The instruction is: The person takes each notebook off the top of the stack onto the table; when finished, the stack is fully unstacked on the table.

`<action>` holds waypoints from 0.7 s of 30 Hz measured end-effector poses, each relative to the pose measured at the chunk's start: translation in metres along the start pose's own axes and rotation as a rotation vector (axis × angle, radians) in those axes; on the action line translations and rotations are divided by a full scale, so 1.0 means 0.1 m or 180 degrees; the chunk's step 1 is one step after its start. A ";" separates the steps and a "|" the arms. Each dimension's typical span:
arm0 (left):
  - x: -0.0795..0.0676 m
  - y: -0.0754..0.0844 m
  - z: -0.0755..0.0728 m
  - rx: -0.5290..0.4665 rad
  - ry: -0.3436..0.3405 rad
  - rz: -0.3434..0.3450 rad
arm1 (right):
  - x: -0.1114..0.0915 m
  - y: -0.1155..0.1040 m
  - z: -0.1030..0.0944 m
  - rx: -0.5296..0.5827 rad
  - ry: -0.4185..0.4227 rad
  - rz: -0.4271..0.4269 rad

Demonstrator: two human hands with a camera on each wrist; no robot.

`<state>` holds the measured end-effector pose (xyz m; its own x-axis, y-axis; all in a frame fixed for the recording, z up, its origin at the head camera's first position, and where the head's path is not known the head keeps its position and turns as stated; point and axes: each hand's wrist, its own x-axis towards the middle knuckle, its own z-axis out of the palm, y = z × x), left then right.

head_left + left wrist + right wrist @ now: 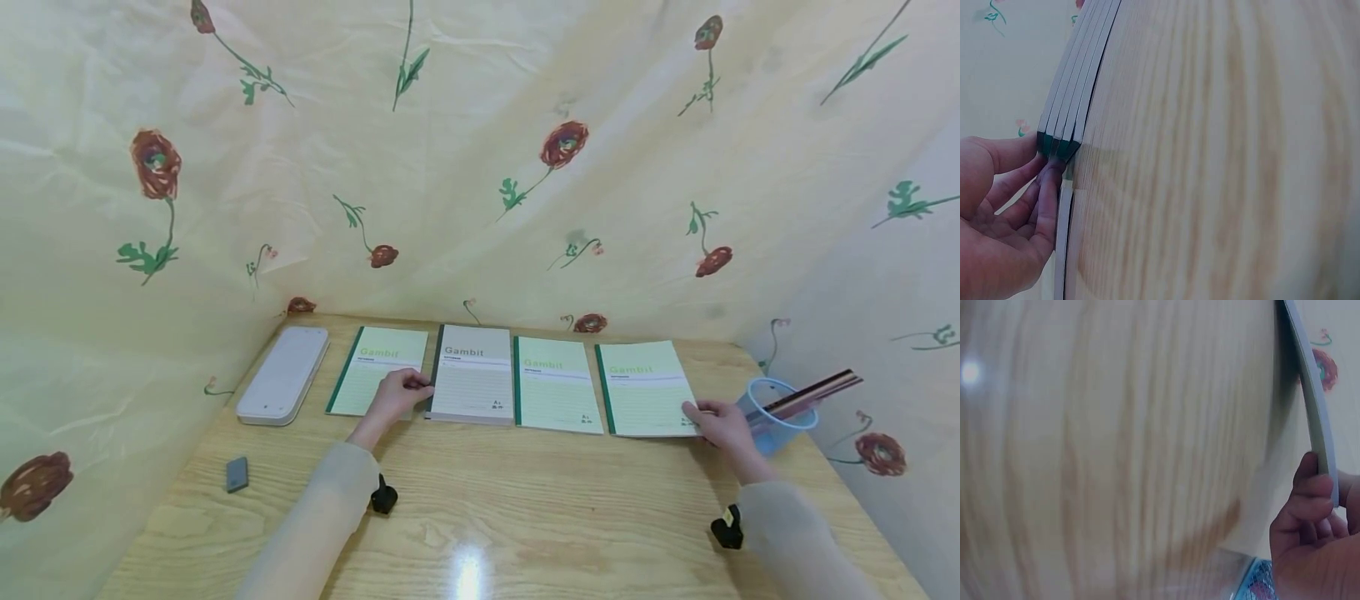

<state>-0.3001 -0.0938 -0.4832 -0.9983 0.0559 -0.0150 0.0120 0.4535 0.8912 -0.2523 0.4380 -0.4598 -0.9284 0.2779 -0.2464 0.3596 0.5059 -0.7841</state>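
Observation:
My left hand (397,396) grips the left edge of the grey-covered notebook stack (477,375). In the left wrist view, the thumb lies at the top corner of the stacked notebooks (1082,81) and the fingertips press their dark spines. My right hand (723,422) pinches the lower right corner of a light green notebook (648,387) with a green spine. That notebook (1313,394) is raised off the table along its near edge, with a shadow beneath, in the right wrist view. Between them lies another green notebook (558,383).
Left of the stack lies one more green notebook (360,392), partly behind my left hand. A white flat case (285,371) and a small grey block (237,474) sit further left. A blue cup (795,421) with long sticks (817,392) stands right on the wooden table (555,517).

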 end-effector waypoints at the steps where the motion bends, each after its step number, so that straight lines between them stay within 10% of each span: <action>1: 0.00 0.00 0.00 -0.0003 -0.0001 -0.0003 | 0.00 0.01 0.02 -0.0042 0.0050 -0.0001; 21: -0.01 -0.01 -0.01 0.0018 -0.0018 0.0006 | -0.18 -0.03 0.22 -0.0790 0.0561 -0.0181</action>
<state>-0.2993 -0.0954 -0.4836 -0.9980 0.0619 -0.0159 0.0143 0.4584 0.8886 -0.2386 0.4138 -0.4651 -0.9251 0.3698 -0.0866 0.3395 0.7026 -0.6254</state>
